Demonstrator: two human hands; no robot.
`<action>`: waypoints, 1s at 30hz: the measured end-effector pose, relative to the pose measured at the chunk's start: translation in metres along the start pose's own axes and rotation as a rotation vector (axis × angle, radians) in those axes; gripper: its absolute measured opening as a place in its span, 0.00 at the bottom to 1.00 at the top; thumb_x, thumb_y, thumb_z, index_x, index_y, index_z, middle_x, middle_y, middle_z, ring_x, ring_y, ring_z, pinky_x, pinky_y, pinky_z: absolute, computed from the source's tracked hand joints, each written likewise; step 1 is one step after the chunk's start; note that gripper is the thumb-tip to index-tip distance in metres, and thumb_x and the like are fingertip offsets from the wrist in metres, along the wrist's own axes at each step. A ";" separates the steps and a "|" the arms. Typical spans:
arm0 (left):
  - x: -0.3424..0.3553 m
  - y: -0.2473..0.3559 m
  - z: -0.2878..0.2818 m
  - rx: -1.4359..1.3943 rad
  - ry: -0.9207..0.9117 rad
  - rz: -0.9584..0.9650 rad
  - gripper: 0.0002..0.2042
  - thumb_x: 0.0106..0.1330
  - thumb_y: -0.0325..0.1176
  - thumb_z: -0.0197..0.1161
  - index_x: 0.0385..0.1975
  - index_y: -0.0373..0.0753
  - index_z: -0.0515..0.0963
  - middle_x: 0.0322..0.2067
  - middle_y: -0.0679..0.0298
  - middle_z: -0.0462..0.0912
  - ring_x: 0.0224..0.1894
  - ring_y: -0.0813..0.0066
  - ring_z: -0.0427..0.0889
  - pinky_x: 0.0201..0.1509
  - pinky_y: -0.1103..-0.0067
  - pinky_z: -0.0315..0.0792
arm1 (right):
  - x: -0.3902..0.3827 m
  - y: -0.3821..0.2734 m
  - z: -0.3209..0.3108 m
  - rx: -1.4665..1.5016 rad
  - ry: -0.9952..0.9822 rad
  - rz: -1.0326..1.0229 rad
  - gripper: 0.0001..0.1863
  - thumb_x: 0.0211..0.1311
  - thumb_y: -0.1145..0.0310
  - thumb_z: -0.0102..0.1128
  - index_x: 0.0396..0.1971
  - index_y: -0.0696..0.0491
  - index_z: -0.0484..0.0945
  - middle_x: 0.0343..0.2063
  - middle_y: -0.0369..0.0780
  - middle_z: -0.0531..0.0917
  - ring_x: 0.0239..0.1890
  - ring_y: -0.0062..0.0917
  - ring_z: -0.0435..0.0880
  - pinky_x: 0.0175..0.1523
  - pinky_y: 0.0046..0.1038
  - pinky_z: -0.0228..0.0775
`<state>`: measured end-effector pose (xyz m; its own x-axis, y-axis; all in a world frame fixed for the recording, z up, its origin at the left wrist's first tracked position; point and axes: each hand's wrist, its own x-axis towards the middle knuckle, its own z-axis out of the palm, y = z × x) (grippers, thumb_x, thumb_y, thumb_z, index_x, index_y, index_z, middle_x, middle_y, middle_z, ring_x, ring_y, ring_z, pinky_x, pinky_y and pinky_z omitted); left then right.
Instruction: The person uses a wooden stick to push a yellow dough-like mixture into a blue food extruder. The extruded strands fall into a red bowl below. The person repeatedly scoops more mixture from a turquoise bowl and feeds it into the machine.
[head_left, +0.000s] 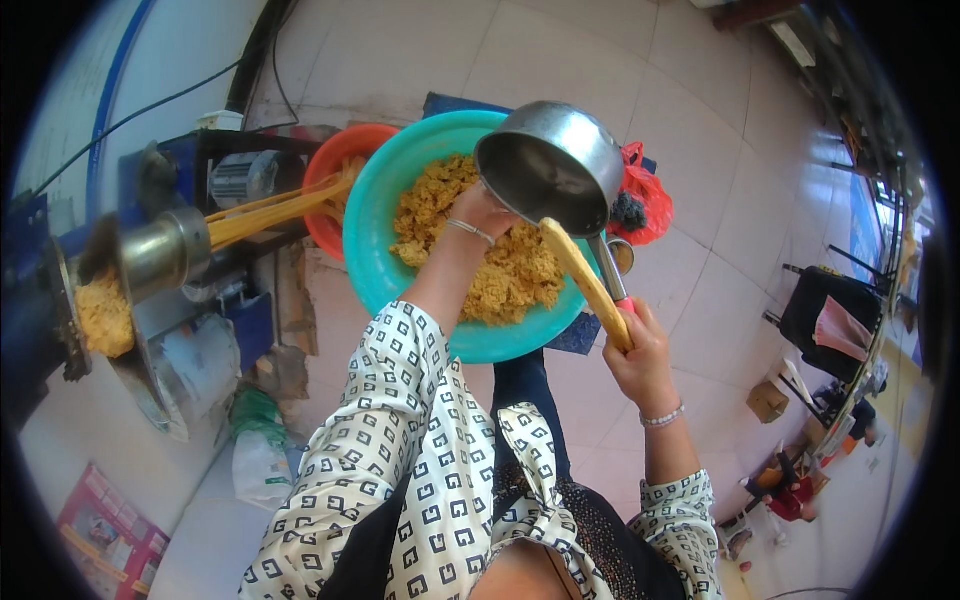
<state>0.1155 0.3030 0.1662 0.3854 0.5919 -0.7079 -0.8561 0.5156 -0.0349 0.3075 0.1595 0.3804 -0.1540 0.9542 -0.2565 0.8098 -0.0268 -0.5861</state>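
Observation:
My right hand (pixel 643 360) is closed round the handle of a metal saucepan (pixel 585 140) and a wooden stick (pixel 585 285), held together. The saucepan is tilted over the far right side of a turquoise basin (pixel 366 215), and its inside shows nothing I can make out. In the basin lies a heap of crumbly yellow dough (pixel 515 280). My left hand (pixel 480 212) reaches over the dough, right by the saucepan's lower left rim. Its fingers are mostly hidden, so I cannot tell whether they grip anything.
Left of the basin, a machine (pixel 170 250) with dough in its hopper feeds yellow strands (pixel 270 217) into a red basin (pixel 330 240). A red plastic bag (pixel 648 195) lies beyond the saucepan on the tiled floor. At right stands a black chair (pixel 830 315) with a pink cloth.

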 end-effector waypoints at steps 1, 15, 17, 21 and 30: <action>-0.004 0.003 0.008 0.011 -0.028 0.030 0.12 0.75 0.39 0.52 0.44 0.36 0.75 0.35 0.59 0.80 0.34 0.68 0.83 0.34 0.75 0.78 | 0.004 0.000 0.000 0.050 -0.002 0.022 0.21 0.46 0.85 0.58 0.45 0.60 0.78 0.44 0.45 0.79 0.42 0.37 0.80 0.50 0.29 0.72; -0.014 0.027 -0.132 1.613 0.195 0.113 0.13 0.70 0.40 0.57 0.29 0.36 0.77 0.25 0.56 0.81 0.27 0.62 0.81 0.32 0.68 0.78 | 0.014 0.015 -0.006 0.258 -0.006 0.091 0.22 0.46 0.84 0.56 0.46 0.60 0.79 0.42 0.43 0.79 0.43 0.33 0.80 0.50 0.26 0.71; -0.015 0.023 -0.081 0.782 0.112 0.000 0.12 0.70 0.40 0.58 0.31 0.38 0.78 0.26 0.59 0.82 0.29 0.63 0.82 0.33 0.67 0.79 | 0.010 0.016 -0.003 0.116 0.000 0.038 0.22 0.46 0.84 0.57 0.46 0.59 0.79 0.44 0.45 0.79 0.44 0.38 0.80 0.50 0.29 0.72; 0.028 0.002 -0.070 0.168 -0.147 -0.144 0.11 0.73 0.40 0.56 0.44 0.40 0.78 0.39 0.63 0.84 0.40 0.65 0.84 0.39 0.68 0.82 | 0.006 0.013 0.001 -0.019 -0.039 -0.015 0.23 0.45 0.83 0.60 0.46 0.57 0.78 0.47 0.47 0.78 0.46 0.44 0.80 0.50 0.34 0.74; 0.029 0.001 -0.045 1.155 0.082 0.030 0.14 0.75 0.39 0.52 0.52 0.38 0.74 0.52 0.55 0.79 0.52 0.59 0.81 0.48 0.66 0.80 | 0.005 0.022 -0.005 0.378 -0.055 0.259 0.23 0.48 0.84 0.57 0.49 0.59 0.78 0.42 0.40 0.80 0.43 0.28 0.80 0.47 0.26 0.72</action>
<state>0.1105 0.2929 0.1144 0.3107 0.5930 -0.7429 -0.0231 0.7860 0.6178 0.3278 0.1648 0.3699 -0.0117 0.8848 -0.4658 0.5641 -0.3787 -0.7337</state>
